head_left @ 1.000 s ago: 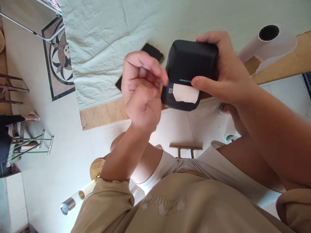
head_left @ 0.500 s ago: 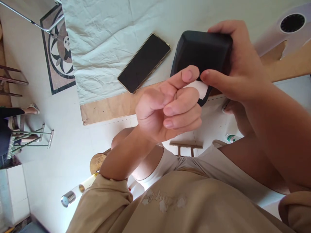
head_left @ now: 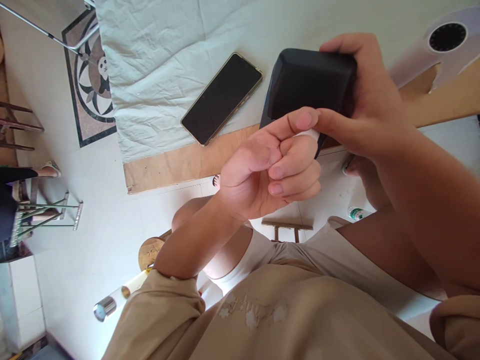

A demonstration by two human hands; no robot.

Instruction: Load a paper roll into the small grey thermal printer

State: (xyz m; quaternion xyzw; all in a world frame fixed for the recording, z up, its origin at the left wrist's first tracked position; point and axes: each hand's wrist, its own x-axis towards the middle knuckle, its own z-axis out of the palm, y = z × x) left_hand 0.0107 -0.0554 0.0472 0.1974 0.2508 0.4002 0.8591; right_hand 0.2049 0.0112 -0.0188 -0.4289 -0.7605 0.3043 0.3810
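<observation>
A black box-shaped object (head_left: 313,82) with rounded corners is gripped at its right side by my right hand (head_left: 375,95), the thumb lying across its near face. A small white patch shows at its lower part, mostly covered by my fingers. My left hand (head_left: 273,165) is in front of it, palm toward me, fingers curled and index finger reaching to the tip of my right thumb. Whether those curled fingers hold anything is hidden. A phone (head_left: 223,97) with a dark screen lies on the table to the left of the box.
The table (head_left: 157,95) has a pale wrinkled cloth and a bare wooden edge. A white cylindrical device (head_left: 416,60) with a dark round top stands at the right. Below are a wooden stool (head_left: 150,252) and a bottle (head_left: 356,214). Another person's foot (head_left: 50,169) shows at far left.
My left hand has shifted right and slightly down, and its index fingertip now meets my right thumb. Less of the white patch shows. The box stays in my right hand.
</observation>
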